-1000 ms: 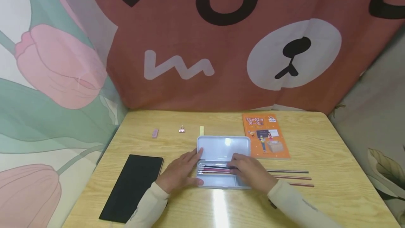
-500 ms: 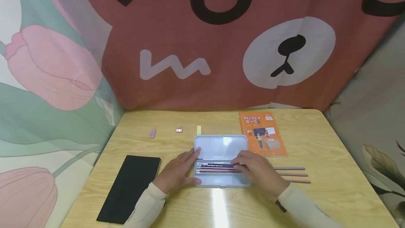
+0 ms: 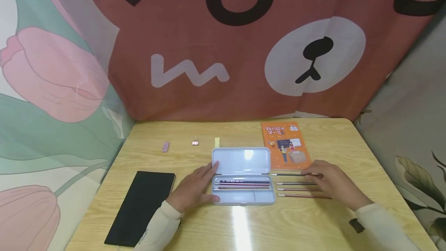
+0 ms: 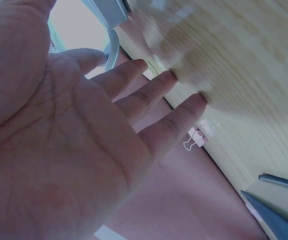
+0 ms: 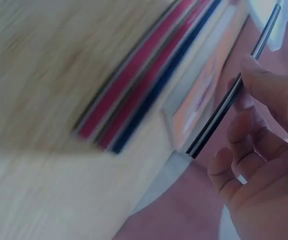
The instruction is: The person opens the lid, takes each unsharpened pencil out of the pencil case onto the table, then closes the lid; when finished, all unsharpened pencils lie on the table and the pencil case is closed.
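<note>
Table (image 3: 271,227): one; far edge beyond both grips, right edge well to the right of the right grip (image 3: 336,185).
Black notebook (image 3: 141,206): one, left of the left grip (image 3: 193,189).
Pencil case (image 3: 231,196): one, lid laid back, left side against the left grip's spread, extended fingers; rear compartment holds several pencils (image 3: 242,183), exact count unclear.
Orange book (image 3: 286,148): one, beyond the right grip, leftward.
Held pencil (image 3: 289,174): one, dark, pinched by thumb and fingers in the right grip.
Loose pencils (image 3: 299,189): three, just left of the right grip, partly beneath.
Binder clip (image 3: 195,142): one, beyond the left grip.
</note>
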{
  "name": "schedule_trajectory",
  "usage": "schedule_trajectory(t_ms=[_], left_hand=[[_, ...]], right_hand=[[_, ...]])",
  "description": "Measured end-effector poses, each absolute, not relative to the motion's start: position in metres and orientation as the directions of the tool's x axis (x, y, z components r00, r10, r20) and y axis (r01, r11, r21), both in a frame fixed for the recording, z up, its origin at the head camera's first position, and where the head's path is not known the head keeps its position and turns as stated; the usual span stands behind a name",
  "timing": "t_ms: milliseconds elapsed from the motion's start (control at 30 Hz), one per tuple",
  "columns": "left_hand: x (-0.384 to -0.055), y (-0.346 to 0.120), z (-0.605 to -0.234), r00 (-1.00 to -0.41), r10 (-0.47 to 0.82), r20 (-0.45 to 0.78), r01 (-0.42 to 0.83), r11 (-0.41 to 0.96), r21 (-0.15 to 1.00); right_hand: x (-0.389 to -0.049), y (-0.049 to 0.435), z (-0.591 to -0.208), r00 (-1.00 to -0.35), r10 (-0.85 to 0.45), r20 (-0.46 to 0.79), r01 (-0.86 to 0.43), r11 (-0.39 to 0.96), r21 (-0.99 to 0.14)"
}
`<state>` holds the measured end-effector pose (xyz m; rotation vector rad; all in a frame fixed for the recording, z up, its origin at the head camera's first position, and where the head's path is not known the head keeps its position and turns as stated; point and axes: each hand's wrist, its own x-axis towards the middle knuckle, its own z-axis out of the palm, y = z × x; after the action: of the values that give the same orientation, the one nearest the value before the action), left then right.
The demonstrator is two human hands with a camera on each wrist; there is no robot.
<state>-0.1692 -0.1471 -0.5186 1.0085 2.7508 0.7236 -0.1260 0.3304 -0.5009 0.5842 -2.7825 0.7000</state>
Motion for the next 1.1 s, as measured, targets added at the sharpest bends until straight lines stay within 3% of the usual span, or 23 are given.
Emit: schedule_trajectory(t_ms=[267, 500, 833, 1100], left_hand=[[-0.17, -0.147, -0.523, -0.766, 0.639, 0.072, 0.597, 0.663, 0.452], [-0.164, -0.144, -0.501, -0.765, 0.644, 0.028, 0.571, 0.657, 0.491], [-0.164, -0.145, -0.502, -0.758, 0.649, 0.06, 0.595, 0.651, 0.472], [-0.165, -0.144, -0.499, -0.774, 0.633, -0.006, 0.547, 0.673, 0.498]], right_hand=[[-0.132, 0.347, -0.512, -0.91, -0.357, 0.213, -0.414, 0.817, -0.401], [-0.136, 0.349, -0.515, -0.943, -0.315, 0.107, -0.331, 0.858, -0.393], [-0.137, 0.352, -0.519, -0.95, -0.294, 0.1, -0.31, 0.866, -0.393], [-0.141, 0.354, -0.519, -0.947, -0.303, 0.104, -0.319, 0.864, -0.39]])
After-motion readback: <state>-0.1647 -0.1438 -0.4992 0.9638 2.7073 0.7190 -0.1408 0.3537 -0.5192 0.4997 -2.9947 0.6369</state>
